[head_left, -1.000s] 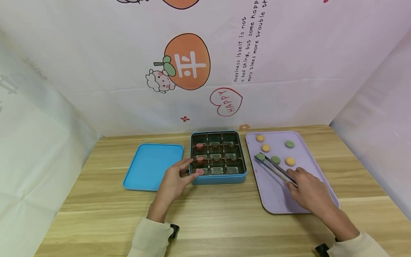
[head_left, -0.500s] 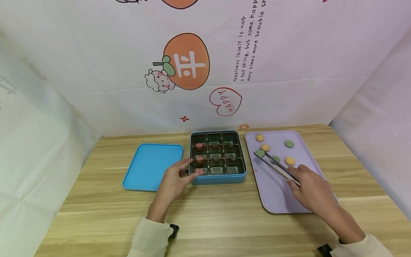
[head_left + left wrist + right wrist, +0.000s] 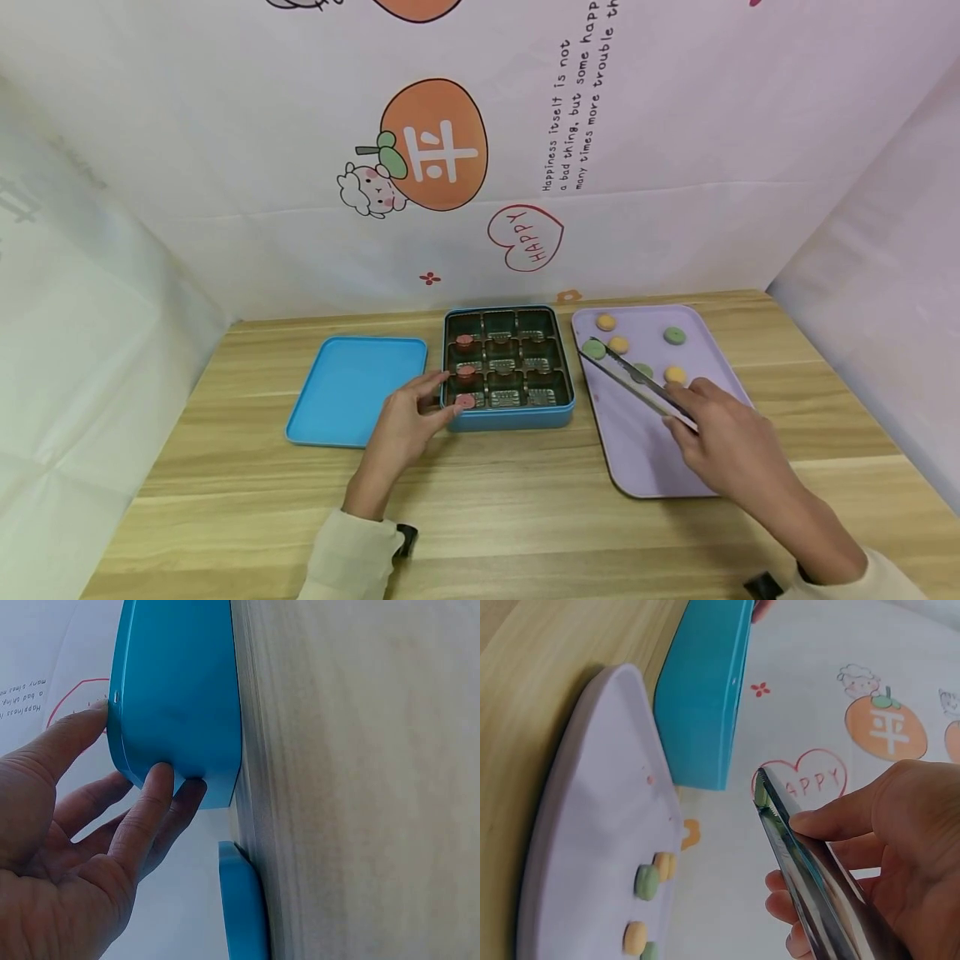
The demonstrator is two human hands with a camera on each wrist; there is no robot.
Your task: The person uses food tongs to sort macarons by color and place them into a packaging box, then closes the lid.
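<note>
My right hand [image 3: 723,437] grips metal tongs [image 3: 810,877], whose tips pinch a green macaron [image 3: 593,349]. In the right wrist view the tongs and macaron are raised off the purple tray [image 3: 645,450], over its left edge in the head view. My left hand [image 3: 405,425] touches the near left corner of a blue tin [image 3: 513,419]; thumb on the rim, straight fingertips against the side [image 3: 176,690]. A dark compartmented insert [image 3: 504,360] fills the tin. Its left column holds red macarons [image 3: 466,372], one per compartment.
Yellow macarons [image 3: 618,345] and green macarons [image 3: 674,336] lie on the tray's far half. A blue lid [image 3: 356,392] lies left of the tin on the wooden table [image 3: 480,517]. A printed white cloth [image 3: 300,150] hangs behind.
The tongs have closed on the green macaron and carried it up and left toward the tray's left edge. The left hand has stayed at the tin's corner.
</note>
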